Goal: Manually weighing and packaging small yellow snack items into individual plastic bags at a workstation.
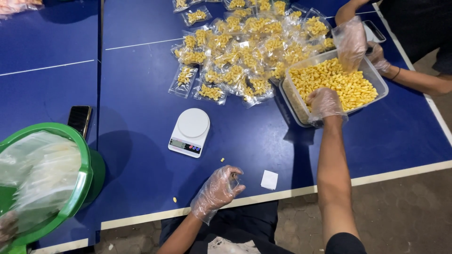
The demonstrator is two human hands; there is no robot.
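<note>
The gloved right hand [325,102] closes over yellow snack pieces [336,84] in the clear tub [301,113], while the left hand [217,189] lies loosely curled, holding nothing discernible, near the white scale [190,131]; recommended: small, clean scoops.

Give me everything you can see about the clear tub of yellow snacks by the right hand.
The clear tub is a rectangular container of see-through plastic, lidless, sitting flat on the blue table at the right, beside the heap of filled bags. A shallow layer of small yellow puffed pieces covers its floor. The right hand, in a thin plastic glove, reaches into its near corner; another person's gloved hand dips in from the far side.
</note>
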